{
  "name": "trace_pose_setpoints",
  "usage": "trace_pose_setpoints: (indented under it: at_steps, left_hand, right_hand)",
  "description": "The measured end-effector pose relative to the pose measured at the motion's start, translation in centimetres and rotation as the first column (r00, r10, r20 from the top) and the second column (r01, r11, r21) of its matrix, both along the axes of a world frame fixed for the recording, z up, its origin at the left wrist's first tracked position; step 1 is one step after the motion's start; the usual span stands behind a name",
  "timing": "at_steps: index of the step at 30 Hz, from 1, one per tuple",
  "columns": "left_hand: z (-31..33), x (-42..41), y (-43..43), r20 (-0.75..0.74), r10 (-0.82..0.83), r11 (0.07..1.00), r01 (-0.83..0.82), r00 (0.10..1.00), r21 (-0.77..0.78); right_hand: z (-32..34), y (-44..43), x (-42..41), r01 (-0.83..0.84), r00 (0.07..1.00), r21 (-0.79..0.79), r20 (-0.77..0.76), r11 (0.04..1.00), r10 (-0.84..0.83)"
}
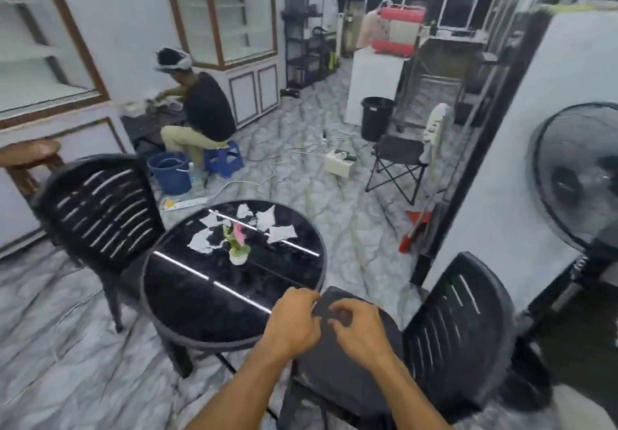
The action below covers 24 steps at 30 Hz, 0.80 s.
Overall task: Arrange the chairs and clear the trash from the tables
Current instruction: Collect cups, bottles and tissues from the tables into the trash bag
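The left hand (294, 324) and the right hand (359, 327) are close together, just past the near right edge of the round black table (187, 295). Both have curled fingers, and they pinch between them a dark piece (337, 297). The picture is blurred here, so I cannot tell if this piece is a separate thing or the front corner of the seat below it. That seat belongs to the near chair (458, 329), a black slatted chair that stands at the right of the hands, with its back turned away from the table.

The torn paper scraps (200, 240) lie on the far half of the table, well apart from both hands, spread from the far left edge to the far right edge. A small flower pot (238, 255) stands near the centre, just in front of the scraps. The second chair (100, 208), of the same kind, stands against the left edge of the table.
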<state>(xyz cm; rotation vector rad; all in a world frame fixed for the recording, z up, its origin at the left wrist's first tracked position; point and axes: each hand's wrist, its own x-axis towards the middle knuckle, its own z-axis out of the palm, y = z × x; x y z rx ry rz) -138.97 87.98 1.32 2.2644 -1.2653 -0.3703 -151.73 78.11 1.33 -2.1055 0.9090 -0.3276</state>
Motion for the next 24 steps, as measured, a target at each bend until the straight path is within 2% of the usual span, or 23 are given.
trace_pose_setpoints:
  at_steps: [4, 8, 12, 14, 21, 24]
  left_hand:
    - [-0.1, 7.0, 3.2, 0.006, 0.201, 0.98, -0.201, 0.98, 0.007]
    - [-0.1, 13.1, 2.9, 0.002, 0.327, 0.944, -0.327, 0.945, -0.042]
    - [0.1, 19.0, 0.6, -0.001, 0.436, 0.897, -0.435, 0.9, -0.076]
    - [0.2, 21.7, -0.7, 0.047, 0.465, 0.884, -0.46, 0.884, -0.086]
    - [-0.3, 30.8, -3.7, 0.041, 0.545, 0.838, -0.542, 0.837, -0.064]
    - [-1.4, 34.4, -3.7, 0.019, 0.609, 0.79, -0.604, 0.793, -0.105]
  right_hand:
    - [0.6, 1.0, 9.3, -0.159, 0.987, 0.015, 0.021, 0.987, 0.159]
    - [0.0, -0.2, 16.7, -0.248, 0.968, 0.003, 0.036, 0.969, 0.247]
    - [-0.6, -4.5, 23.4, -0.255, 0.967, 0.01, 0.014, 0.967, 0.255]
    - [-1.0, -6.3, 26.4, -0.265, 0.964, 0.01, 0.004, 0.964, 0.265]
    - [-2.0, -9.9, 35.8, -0.329, 0.943, 0.05, -0.045, 0.943, 0.331]
    - [-3.0, -11.4, 38.7, -0.277, 0.956, 0.072, -0.075, 0.958, 0.282]
